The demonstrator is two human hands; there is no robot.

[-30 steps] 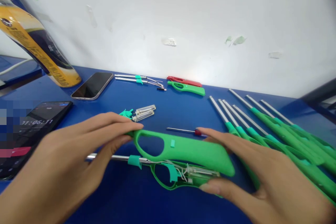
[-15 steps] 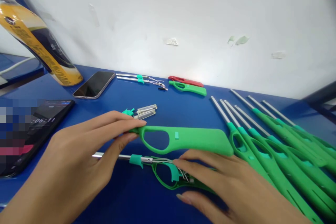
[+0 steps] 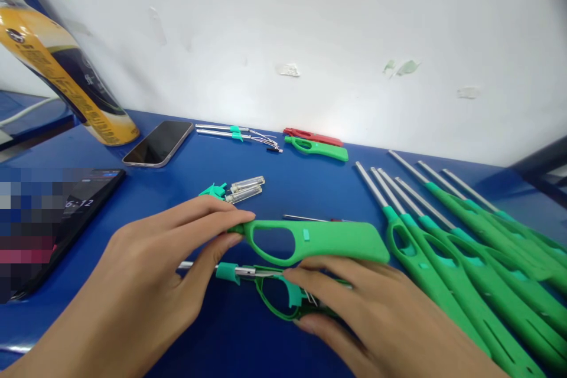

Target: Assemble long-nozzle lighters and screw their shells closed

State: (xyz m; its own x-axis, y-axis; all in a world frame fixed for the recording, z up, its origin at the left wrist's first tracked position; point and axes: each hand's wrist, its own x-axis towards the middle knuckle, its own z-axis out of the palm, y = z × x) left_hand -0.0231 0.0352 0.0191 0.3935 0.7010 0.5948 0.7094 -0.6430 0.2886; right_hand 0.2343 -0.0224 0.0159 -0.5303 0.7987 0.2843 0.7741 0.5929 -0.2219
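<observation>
My left hand [image 3: 163,271] pinches the narrow end of a green handle shell [image 3: 341,239], which it holds up off the table. Below that shell lies another green shell [image 3: 270,307], partly covered, with wires and a teal trigger in it. A metal tube [image 3: 245,271] with a teal collar [image 3: 228,272] runs out of it to the left, behind my left fingers. My right hand [image 3: 367,301] has its thumb and index finger closed around the lower shell and its wires, under the raised shell's right part.
Several assembled green lighters [image 3: 460,266] lie on the right. Clear capsules [image 3: 245,189], teal pieces [image 3: 215,191], a thin metal rod [image 3: 305,217], tube parts [image 3: 221,131], red [image 3: 314,136] and green shells [image 3: 321,149] lie behind. Phones [image 3: 159,143] and a bottle [image 3: 66,65] stand left.
The raised shell and my left hand have shifted slightly right. My right thumb has come up against the lower shell. A thin rod now shows behind the raised shell.
</observation>
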